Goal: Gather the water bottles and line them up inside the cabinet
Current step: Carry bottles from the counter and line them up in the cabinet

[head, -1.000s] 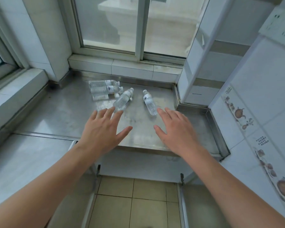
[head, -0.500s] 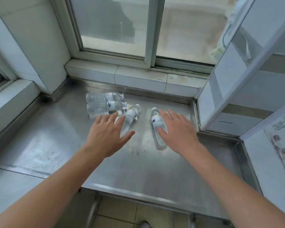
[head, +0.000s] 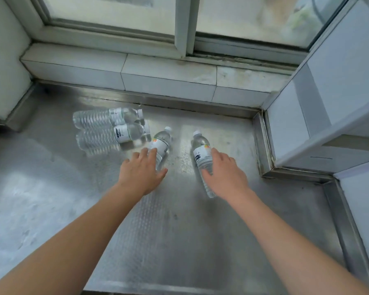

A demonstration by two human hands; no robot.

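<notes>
Reaching with spread, empty fingers, left hand (head: 141,171) covers the middle bottle (head: 160,145), neck toward one o'clock; right hand (head: 225,173) covers another bottle (head: 202,158), neck toward eleven.

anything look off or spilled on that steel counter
No spill shows. All four water bottles lie on their sides on the steel counter, caps on: two side by side, two scattered at angles under the hands.
</notes>
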